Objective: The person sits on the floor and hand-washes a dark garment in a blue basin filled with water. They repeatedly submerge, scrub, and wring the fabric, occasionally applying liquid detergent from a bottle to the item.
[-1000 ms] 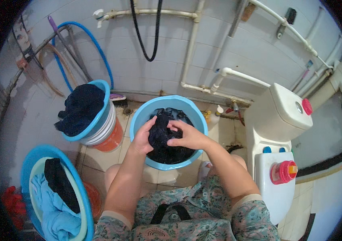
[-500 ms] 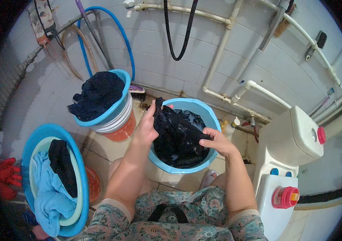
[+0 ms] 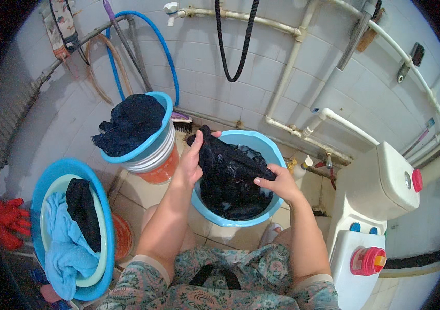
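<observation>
A wet black cloth [image 3: 230, 173], whose kind of garment I cannot make out, is stretched between my hands over a light blue basin [image 3: 219, 219]. My left hand [image 3: 193, 161] grips its upper left end, raised above the basin's left rim. On the right side, my right hand [image 3: 278, 184] is closed on the cloth with the thumb on top. White suds streak the fabric, and its lower part hangs into the basin. Dark wet fabric fills much of the basin, and greyish water shows at its far side.
Left of me, dark clothes [image 3: 134, 124] sit in a blue basin atop stacked buckets. A nearer blue tub [image 3: 107, 258] holds a blue towel [image 3: 67, 258] and a black garment. At right stands a white toilet [image 3: 346, 279] with a red jar [image 3: 367, 261]. A bottle [image 3: 300, 168] stands behind the basin.
My right hand has shifted slightly right and the cloth is spread a little wider. The whole view has moved slightly.
</observation>
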Demonstrator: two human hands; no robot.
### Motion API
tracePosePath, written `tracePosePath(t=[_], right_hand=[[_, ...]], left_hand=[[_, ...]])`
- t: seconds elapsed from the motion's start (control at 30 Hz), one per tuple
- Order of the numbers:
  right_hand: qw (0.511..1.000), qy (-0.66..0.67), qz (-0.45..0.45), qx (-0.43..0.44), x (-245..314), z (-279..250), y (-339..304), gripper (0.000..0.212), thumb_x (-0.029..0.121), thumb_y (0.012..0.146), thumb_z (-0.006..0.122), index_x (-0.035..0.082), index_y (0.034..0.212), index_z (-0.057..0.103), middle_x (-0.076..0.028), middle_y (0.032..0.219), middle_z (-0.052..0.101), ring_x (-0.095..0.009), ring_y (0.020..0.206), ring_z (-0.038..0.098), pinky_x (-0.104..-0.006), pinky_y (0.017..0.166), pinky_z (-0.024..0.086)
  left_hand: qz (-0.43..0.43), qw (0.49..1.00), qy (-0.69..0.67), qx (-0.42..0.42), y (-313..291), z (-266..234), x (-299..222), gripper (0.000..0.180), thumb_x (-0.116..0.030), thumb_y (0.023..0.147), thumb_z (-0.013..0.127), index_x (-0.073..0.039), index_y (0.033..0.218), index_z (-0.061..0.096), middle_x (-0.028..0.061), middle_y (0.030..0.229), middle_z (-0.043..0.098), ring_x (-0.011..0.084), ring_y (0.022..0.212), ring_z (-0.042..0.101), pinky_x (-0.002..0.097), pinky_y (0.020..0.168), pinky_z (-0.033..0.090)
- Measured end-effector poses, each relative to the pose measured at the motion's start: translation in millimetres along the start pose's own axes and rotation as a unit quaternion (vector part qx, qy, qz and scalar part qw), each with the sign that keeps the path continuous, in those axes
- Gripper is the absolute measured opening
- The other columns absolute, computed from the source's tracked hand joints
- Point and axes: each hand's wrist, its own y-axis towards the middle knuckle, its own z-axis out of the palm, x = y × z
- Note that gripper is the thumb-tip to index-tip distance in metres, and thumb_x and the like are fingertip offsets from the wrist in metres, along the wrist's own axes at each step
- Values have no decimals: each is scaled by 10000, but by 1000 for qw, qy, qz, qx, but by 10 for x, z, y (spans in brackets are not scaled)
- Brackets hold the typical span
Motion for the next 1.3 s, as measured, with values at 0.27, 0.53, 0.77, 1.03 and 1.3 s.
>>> tracePosePath(t=[0.27, 0.53, 0.77, 1.03, 1.3], right_hand=[[993, 85, -13, 78, 10, 206, -25, 247, 80, 727, 727, 34, 942, 616, -54, 990, 590, -167, 962, 538, -294, 873, 410], [947, 195, -175, -185, 70, 271, 195, 327, 146, 927, 450, 60, 1239, 502, -107, 1275, 489, -243, 1233, 403, -339, 1059, 243], [919, -242, -287, -123, 72, 974, 71, 471, 102, 862, 477, 148, 1330, 435, -115, 1466, 279, -333, 1384, 154, -526, 1095, 65], [939, -162, -260, -154, 78, 1025, 139, 453, 199, 945, 352, 85, 1383, 357, -150, 1496, 179, -336, 1389, 107, -470, 1108, 55], [924, -200, -87, -314, -343, 485, 560, 439, 312, 971, 322, 144, 1372, 383, -186, 1458, 249, -399, 1335, 220, -491, 1090, 166]], left_hand=[[6, 999, 49, 19, -12, -17, 118, 287, -149, 861, 566, -17, 1115, 579, 105, 998, 630, 201, 894, 621, 362, 810, 508], [10, 997, -75, 27, 69, 4, 295, 396, -225, 936, 455, -76, 1300, 408, 85, 1322, 478, 254, 1191, 468, 434, 1021, 362], [-19, 989, -126, 72, -63, 108, 953, 515, -417, 956, 338, -140, 1389, 312, 104, 1412, 356, 257, 1285, 357, 411, 1074, 268], [107, 986, -25, 124, -52, -43, 982, 515, -365, 975, 262, -107, 1421, 247, 74, 1484, 235, 251, 1364, 215, 437, 1117, 155], [-134, 985, -107, 4, -345, 493, 1181, 453, -350, 968, 384, -137, 1365, 339, 43, 1391, 393, 237, 1281, 359, 454, 1070, 238]])
